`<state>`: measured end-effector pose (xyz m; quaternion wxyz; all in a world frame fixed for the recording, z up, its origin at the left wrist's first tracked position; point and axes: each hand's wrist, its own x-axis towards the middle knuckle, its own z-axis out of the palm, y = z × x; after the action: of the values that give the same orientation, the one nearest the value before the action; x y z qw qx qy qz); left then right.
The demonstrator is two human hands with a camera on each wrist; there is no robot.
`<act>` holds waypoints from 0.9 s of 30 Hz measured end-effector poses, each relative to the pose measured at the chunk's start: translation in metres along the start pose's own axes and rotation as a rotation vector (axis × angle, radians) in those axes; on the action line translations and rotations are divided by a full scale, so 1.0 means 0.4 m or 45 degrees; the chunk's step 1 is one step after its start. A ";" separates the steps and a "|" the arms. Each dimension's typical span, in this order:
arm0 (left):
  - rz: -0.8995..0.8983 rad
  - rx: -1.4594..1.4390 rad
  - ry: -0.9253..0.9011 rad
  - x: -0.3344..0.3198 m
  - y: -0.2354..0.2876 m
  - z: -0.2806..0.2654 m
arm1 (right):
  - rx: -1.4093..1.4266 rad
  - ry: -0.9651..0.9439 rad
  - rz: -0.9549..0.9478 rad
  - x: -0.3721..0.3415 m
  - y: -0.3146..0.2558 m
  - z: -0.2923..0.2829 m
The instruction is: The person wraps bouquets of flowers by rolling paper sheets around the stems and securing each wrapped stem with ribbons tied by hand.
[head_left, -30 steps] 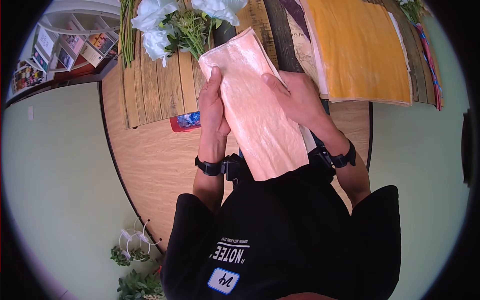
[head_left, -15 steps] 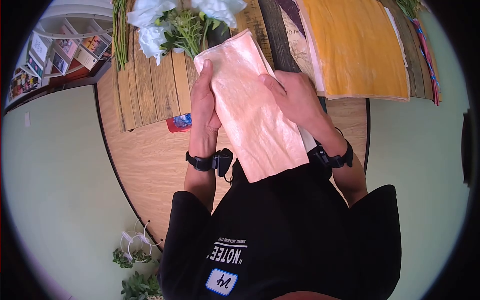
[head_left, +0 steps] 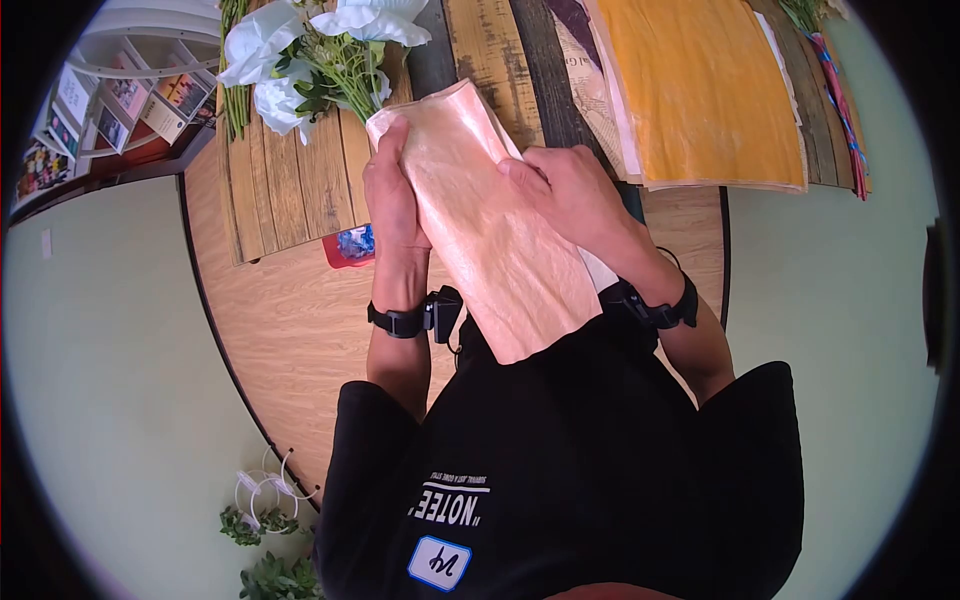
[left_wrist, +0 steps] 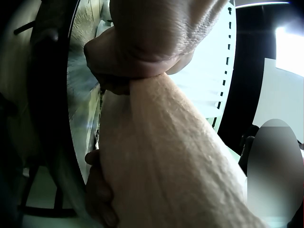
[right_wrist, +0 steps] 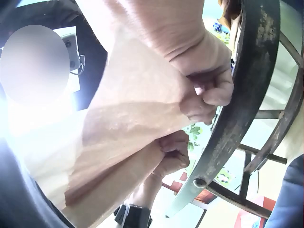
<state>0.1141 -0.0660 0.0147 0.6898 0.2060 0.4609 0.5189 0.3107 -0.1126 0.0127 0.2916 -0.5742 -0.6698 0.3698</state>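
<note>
A folded sheet of shiny pale pink paper is held up between both hands in front of the black shirt, over the near edge of the table. The left hand grips its left edge, thumb on top and fingers behind. On the right side, the right hand pinches the paper's edge between thumb and curled fingers, with a white layer showing beneath. Seen from the left wrist, the paper hangs from the left hand. In the right wrist view the right hand holds the paper, its lower side spread into layers.
White flowers with green stems lie at the back left of the wooden table. Stacked yellow-orange paper lies at the right, beside a printed sheet. Potted plants stand on the floor, lower left.
Both hands and the pink paper have shifted slightly left, and the paper's upper end now sits lower. The flowers and table have also moved left in the view. Both hands keep hold.
</note>
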 end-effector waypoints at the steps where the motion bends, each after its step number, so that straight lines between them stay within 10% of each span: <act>1: 0.042 0.049 0.022 -0.001 0.003 0.001 | -0.005 0.001 -0.006 -0.002 -0.004 -0.004; 4: 0.119 0.103 0.042 -0.012 0.017 0.012 | -0.197 0.044 -0.020 -0.013 -0.028 -0.024; 6: 0.179 0.167 0.074 -0.033 0.033 0.030 | -0.316 0.496 -0.302 -0.025 -0.060 -0.039; 16: 0.456 0.300 0.167 -0.058 0.063 0.122 | -0.388 0.202 -0.402 -0.064 -0.237 0.004; 27: 0.562 0.415 -0.050 -0.039 0.050 0.203 | -0.868 0.555 -0.412 0.035 -0.201 0.002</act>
<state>0.1720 -0.0566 0.0764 0.5266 0.4197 0.4687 0.5717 0.2633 -0.1044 0.0784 0.2741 -0.5900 -0.7576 -0.0529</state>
